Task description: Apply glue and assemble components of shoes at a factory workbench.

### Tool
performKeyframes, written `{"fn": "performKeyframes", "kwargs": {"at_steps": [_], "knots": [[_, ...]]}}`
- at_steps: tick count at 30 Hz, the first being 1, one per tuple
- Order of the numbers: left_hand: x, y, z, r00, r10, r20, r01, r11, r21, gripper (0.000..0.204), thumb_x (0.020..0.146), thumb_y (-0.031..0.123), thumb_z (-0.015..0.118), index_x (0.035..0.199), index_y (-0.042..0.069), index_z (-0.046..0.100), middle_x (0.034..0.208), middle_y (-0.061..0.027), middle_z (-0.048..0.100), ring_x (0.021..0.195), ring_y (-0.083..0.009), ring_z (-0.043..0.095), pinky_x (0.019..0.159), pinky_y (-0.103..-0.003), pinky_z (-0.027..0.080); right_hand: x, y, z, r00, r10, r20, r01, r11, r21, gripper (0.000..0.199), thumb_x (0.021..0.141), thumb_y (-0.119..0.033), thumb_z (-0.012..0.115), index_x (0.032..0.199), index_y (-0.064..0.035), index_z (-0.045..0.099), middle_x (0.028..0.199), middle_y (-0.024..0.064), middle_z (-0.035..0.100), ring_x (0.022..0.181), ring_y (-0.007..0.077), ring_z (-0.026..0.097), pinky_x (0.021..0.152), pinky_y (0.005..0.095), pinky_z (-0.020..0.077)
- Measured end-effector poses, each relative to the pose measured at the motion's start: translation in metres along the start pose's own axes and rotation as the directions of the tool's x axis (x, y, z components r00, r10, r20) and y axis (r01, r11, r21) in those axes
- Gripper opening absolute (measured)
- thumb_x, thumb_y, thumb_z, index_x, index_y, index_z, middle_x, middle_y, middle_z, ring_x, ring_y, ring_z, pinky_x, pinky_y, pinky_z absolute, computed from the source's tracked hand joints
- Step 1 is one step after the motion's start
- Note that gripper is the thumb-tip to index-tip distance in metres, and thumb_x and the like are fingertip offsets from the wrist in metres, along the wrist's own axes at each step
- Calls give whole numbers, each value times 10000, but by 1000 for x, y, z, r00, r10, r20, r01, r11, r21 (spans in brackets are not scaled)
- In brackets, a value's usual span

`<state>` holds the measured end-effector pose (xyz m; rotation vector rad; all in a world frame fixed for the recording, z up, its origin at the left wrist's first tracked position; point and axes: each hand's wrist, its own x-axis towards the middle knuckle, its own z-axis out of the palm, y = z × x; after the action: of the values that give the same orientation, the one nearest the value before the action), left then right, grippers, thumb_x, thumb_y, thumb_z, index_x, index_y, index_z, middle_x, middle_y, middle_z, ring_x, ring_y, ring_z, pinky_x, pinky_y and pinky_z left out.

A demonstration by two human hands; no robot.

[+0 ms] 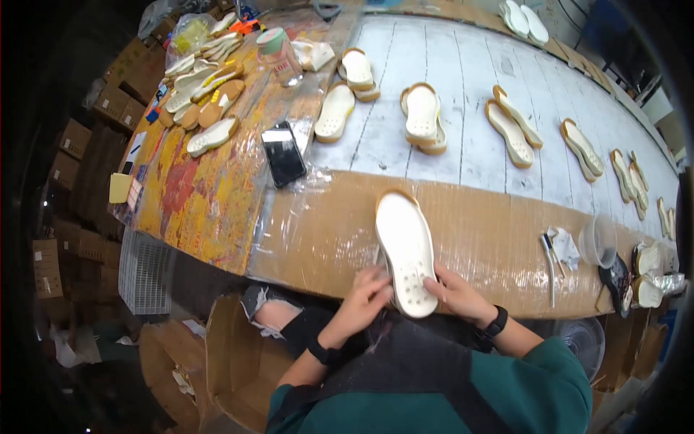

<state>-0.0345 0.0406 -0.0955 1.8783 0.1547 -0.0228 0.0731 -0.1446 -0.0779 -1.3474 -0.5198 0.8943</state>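
Note:
A white shoe sole (402,235) with a tan rim and small holes lies over the near edge of the cardboard, its holed end toward me. My right hand (463,296) grips its right edge, thumb on top and the other fingers hidden beneath. At the left edge of that end, my left hand (366,298) holds the sole with bent fingers; some fingertips are hidden by it. Beyond the cardboard, several similar soles stand in pairs on the white board, among them a stacked pair (422,116) and a single-looking sole (335,112).
Brown cardboard (491,246) covers the near table edge. To the left are a black phone (284,153), a jar with a green lid (280,58) and a heap of soles (202,83). At right lie a marker (549,267) and a clear plastic tub (598,242). An open carton (242,354) stands below.

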Motion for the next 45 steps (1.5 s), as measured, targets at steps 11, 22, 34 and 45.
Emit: {"fn": "performKeyframes", "kwargs": {"at_steps": [11, 22, 34, 45], "knots": [[38, -7, -55, 981, -184, -54, 130, 844, -520, 247, 832, 42, 502, 1074, -6, 513, 1139, -59, 485, 1000, -113, 476, 838, -226, 383, 304, -106, -71, 971, 193, 139, -142, 940, -311, 458, 838, -384, 475, 1117, -22, 459, 1024, 108, 549, 842, 193, 566, 692, 291, 474], [91, -22, -101, 961, -208, -181, 58, 794, -605, 247, 836, 54, 504, 1077, 1, 516, 1032, -47, 549, 933, -91, 502, 797, -202, 396, 510, -40, -171, 879, 51, -475, -125, 984, -126, 482, 581, -204, 723, 894, 124, 561, 804, 150, 615, 627, 222, 613, 518, 297, 484], [80, 31, -79, 950, -46, -307, -135, 831, -540, 449, 832, 63, 503, 1242, 11, 328, 1180, -93, 445, 1012, -134, 471, 847, -256, 391, 235, -113, -78, 940, -2, 342, -140, 910, 390, 425, 835, -189, 526, 1178, 13, 376, 1107, 98, 507, 975, 164, 527, 845, 306, 435], [53, 107, -76, 675, 115, -729, -360, 913, -190, 448, 865, 159, 491, 1229, -54, 342, 914, -68, 576, 736, -74, 533, 645, -207, 470, 62, -112, -15, 936, -83, 341, 141, 979, -148, 491, 786, -203, 600, 1181, 22, 413, 1089, 66, 508, 968, 100, 476, 835, 253, 392]]}}
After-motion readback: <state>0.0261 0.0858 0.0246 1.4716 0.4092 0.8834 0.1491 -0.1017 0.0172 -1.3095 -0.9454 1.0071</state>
